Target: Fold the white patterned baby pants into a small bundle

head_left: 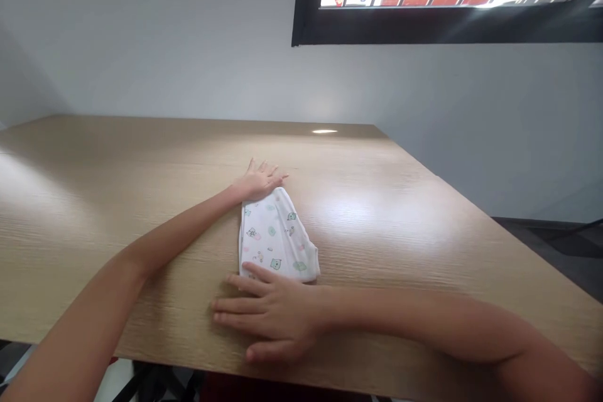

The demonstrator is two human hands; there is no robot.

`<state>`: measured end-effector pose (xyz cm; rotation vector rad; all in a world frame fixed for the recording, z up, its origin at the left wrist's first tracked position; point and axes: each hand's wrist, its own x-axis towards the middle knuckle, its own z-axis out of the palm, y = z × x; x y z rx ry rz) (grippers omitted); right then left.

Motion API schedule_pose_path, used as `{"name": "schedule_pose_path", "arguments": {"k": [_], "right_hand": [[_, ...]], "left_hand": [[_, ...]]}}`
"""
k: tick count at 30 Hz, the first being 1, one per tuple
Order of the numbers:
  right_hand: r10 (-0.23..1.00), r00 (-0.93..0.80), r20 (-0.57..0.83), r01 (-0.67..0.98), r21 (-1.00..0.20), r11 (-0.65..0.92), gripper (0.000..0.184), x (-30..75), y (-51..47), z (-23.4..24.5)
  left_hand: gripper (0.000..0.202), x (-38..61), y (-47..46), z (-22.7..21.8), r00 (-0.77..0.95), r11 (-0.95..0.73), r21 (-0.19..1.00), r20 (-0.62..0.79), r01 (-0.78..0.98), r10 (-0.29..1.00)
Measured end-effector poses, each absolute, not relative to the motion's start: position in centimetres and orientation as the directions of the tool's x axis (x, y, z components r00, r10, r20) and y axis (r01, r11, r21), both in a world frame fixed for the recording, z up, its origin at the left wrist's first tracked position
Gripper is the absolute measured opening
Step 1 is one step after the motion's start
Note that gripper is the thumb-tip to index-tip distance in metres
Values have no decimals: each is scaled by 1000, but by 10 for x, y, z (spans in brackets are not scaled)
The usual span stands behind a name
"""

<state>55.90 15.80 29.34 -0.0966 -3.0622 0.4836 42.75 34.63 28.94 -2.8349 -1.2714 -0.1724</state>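
Observation:
A folded white piece of baby clothing [276,235], printed with small green and pink animal figures, lies flat on the wooden table. Its narrower end points away from me, and a cuff-like edge shows at its near right corner. At the far end, my left hand [258,182] is open with fingers spread, its lower side against the cloth's edge. My right hand [277,314] rests palm down along the near edge, fingers stretched out to the left. One of its fingers overlaps the cloth's lower border. Neither hand grips anything.
The light wooden table [400,220] runs back to a grey wall [164,38]. A dark-framed window [424,25] with bars is at the upper right. Below the table's near edge, dark and red shapes show in part. A dark cable [577,228] is at the far right.

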Motion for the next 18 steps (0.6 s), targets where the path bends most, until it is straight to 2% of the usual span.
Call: {"name": "schedule_pose_path", "arguments": {"k": [3,5,6,8,10,11,13,15,18], "right_hand": [[45,-999,13,36,-391,920,51,559,158,311],[136,-990,-26,136,-358,924,46,561,164,325],[218,-974,-54,224,-302,927,43,563,167,331],[394,-913,-105,407,-145,902,45,570,174,338],[512,-846,-150,521,-30,853,61,579,179,340],[546,-820,-172,555,-3,832,69,583,181,339],[584,-783,-213,595,15,803,78,589,183,337],[591,-767,-249,604,28,796,77,592,183,337],[581,-744,-331,592,78,802,54,590,180,341]], "left_hand": [[46,425,327,299,630,-642,-44,254,765,734],[46,422,300,310,613,-622,-77,305,779,729],[46,421,284,315,606,-614,-78,298,786,738],[40,417,248,324,606,-608,-53,192,792,772],[39,413,216,327,642,-642,0,27,767,767],[42,412,203,326,675,-674,33,-29,738,737],[52,410,185,319,737,-734,65,-50,676,675],[67,410,175,309,757,-757,20,-41,654,652],[71,415,168,297,735,-740,-106,-86,664,672]]}}
